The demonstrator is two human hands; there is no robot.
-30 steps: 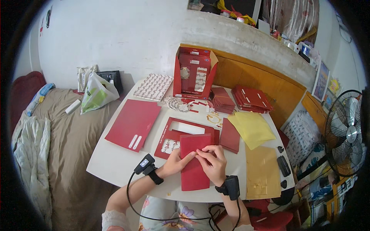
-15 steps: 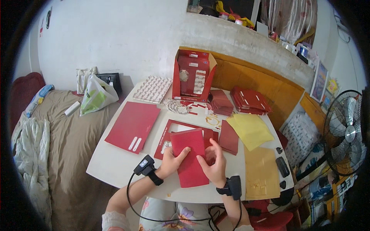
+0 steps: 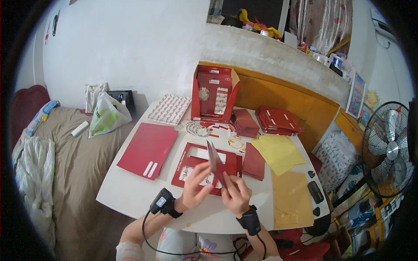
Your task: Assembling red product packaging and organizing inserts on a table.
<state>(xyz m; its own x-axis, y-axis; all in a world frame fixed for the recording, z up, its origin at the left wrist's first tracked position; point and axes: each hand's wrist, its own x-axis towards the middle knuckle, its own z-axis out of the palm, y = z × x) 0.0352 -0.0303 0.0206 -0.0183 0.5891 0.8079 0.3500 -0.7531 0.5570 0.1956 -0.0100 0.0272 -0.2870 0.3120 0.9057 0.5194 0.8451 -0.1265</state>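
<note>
A red paper envelope, perhaps several stacked together, is tilted nearly edge-on above the middle of the table. My right hand pinches its lower right part between thumb and fingers. My left hand is open beside it on the left, fingers stretched apart; whether a fingertip touches the envelope I cannot tell. Beneath them lies a flat red printed card sleeve with white cut-out windows. To its right rests a small pile of red envelopes. A black device is strapped to each wrist, with a cable running from it.
On the left lies a large red folder. At the back stand a patterned white stack, a red display box, silvery trimmings and red piles. Yellow sheets and a tan sheet cover the right; a fan stands beyond.
The red envelope has turned from facing me flat to nearly edge-on. My left hand has let go and spread its fingers; my right hand has closed on the envelope. The view has shifted slightly.
</note>
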